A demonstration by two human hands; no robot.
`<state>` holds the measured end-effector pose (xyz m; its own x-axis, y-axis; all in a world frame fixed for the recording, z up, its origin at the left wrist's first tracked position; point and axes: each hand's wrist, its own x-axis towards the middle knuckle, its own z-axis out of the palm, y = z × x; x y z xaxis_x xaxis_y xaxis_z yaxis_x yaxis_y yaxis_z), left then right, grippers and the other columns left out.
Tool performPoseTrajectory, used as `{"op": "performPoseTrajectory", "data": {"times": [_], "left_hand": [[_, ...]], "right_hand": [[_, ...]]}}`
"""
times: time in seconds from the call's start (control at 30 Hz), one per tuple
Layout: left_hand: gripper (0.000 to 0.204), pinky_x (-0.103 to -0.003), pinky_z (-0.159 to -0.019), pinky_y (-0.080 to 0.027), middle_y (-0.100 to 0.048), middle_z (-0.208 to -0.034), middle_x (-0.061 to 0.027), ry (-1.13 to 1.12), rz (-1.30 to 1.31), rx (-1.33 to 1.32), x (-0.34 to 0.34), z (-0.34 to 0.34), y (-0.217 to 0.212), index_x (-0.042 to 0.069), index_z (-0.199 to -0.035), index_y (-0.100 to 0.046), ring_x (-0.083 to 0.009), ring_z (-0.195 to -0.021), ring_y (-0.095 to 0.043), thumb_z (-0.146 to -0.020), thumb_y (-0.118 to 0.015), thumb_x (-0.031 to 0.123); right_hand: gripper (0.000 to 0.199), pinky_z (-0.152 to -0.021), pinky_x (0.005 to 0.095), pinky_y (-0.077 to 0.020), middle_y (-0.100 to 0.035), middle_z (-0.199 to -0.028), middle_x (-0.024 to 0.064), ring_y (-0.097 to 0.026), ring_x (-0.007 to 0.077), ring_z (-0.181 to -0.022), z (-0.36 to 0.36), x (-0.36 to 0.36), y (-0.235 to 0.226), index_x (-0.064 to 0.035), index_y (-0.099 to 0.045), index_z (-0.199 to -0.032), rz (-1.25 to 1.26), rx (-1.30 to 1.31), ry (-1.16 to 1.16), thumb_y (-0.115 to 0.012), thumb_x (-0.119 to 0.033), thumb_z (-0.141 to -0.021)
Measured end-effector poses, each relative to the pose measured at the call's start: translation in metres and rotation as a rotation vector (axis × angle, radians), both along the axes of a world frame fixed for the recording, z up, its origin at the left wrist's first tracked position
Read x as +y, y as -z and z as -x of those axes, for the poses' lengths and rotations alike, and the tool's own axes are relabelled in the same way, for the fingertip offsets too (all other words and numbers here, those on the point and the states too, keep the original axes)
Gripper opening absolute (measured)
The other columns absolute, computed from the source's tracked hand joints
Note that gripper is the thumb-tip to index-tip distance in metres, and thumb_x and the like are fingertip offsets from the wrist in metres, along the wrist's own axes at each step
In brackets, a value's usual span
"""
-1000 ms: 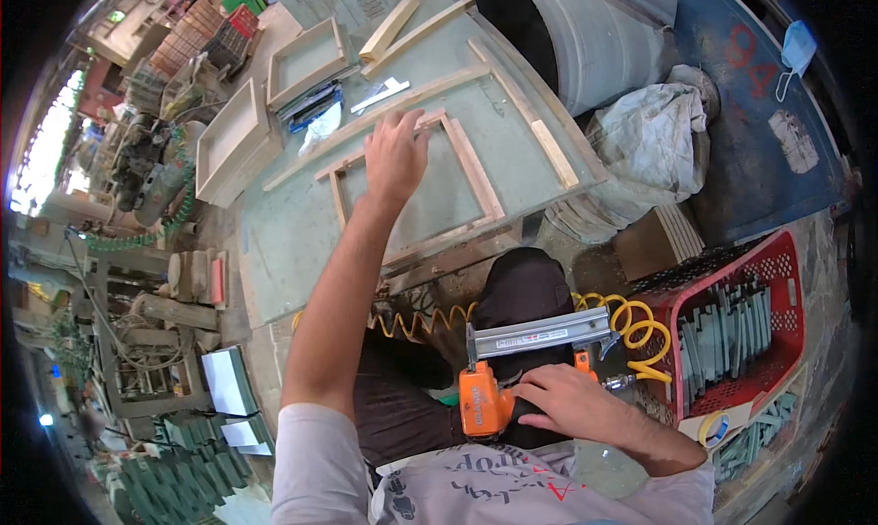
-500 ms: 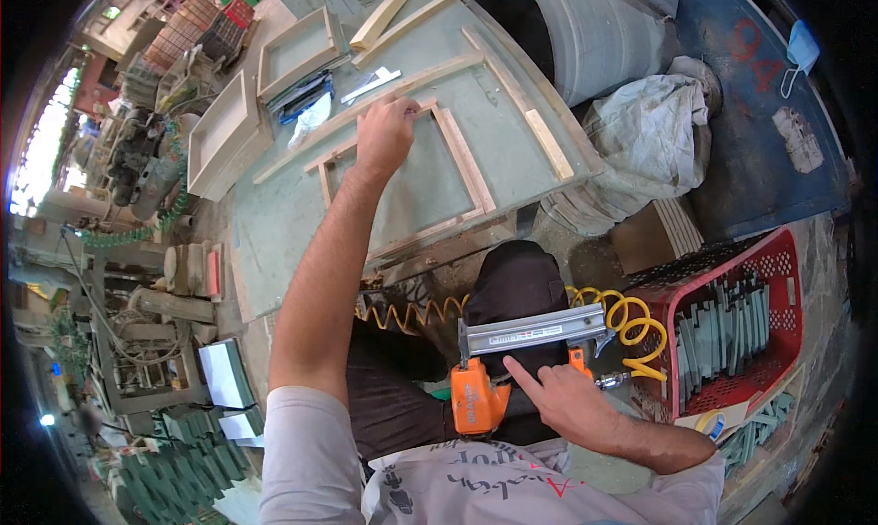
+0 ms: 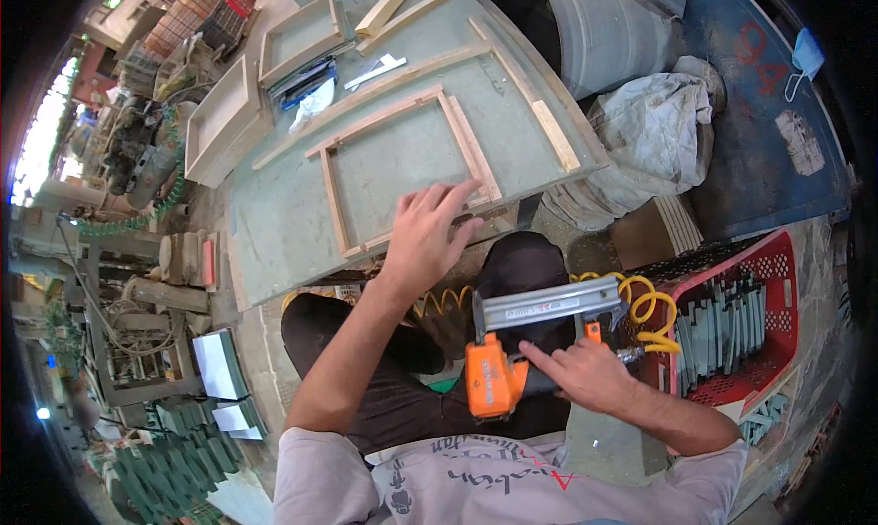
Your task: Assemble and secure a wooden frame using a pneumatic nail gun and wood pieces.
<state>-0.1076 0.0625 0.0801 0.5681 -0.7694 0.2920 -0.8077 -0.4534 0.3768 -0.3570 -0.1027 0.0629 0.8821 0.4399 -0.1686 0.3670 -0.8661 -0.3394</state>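
Observation:
A wooden frame point(image 3: 334, 200) made of thin strips lies flat on the pale worktable point(image 3: 274, 251). Over its near side hovers my left hand point(image 3: 422, 230), fingers spread and holding nothing; whether a fingertip touches the wood I cannot tell. My right hand point(image 3: 590, 376) is wrapped round the handle of an orange and silver pneumatic nail gun point(image 3: 491, 379), index finger stretched along it. The nail gun rests over my lap, with a coiled yellow air hose point(image 3: 651, 310) joined at its right end.
Long wood strips point(image 3: 535, 113) surround the frame on the table. Beyond it stand shallow wooden boxes point(image 3: 306, 36). A red crate point(image 3: 788, 292) of greenish strips is at the right, below a crumpled pale sack point(image 3: 654, 127). Stacked green pieces point(image 3: 169, 466) lie lower left.
My left hand has left the frame's far corner and come back toward me, to its near side, with fingers opening. The nail gun and right hand have shifted slightly right.

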Motion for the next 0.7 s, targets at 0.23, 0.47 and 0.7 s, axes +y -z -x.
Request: {"op": "performPoseTrajectory", "data": {"times": [0.23, 0.47, 0.7], "left_hand": [[0.026, -0.039, -0.089, -0.043, -0.062, -0.104, -0.0082, 0.030, 0.125, -0.019, -0.008, -0.001, 0.028, 0.008, -0.113, -0.063, -0.0268, -0.101, -0.059, -0.087, -0.063, 0.010], [0.019, -0.039, -0.089, -0.044, -0.065, -0.102, -0.0095, 0.042, 0.168, 0.023, -0.010, -0.003, 0.031, 0.004, -0.107, -0.067, -0.0277, -0.099, -0.061, -0.088, -0.062, 0.007], [0.022, -0.038, -0.090, -0.046, -0.064, -0.103, -0.0095, 0.058, 0.165, 0.084, -0.008, -0.008, 0.029, 0.005, -0.107, -0.066, -0.0280, -0.099, -0.060, -0.085, -0.064, 0.005]], "right_hand": [[0.073, -0.064, 0.0340, -0.0455, -0.055, -0.070, 0.0022, -0.057, 0.0204, -0.064, -0.031, -0.048, 0.000, -0.0070, -0.047, -0.140, 0.081, -0.260, 0.040, -0.065, -0.012, -0.069], [0.062, -0.065, 0.0305, -0.0473, -0.056, -0.071, 0.0011, -0.060, 0.0165, -0.065, -0.055, -0.075, -0.014, -0.0108, -0.047, -0.141, 0.198, -0.323, 0.026, -0.057, -0.014, -0.080], [0.064, -0.067, 0.0315, -0.0476, -0.056, -0.071, 0.0014, -0.059, 0.0179, -0.066, -0.065, -0.077, -0.012, -0.0109, -0.047, -0.141, 0.172, -0.321, 0.013, -0.058, -0.011, -0.078]]}}
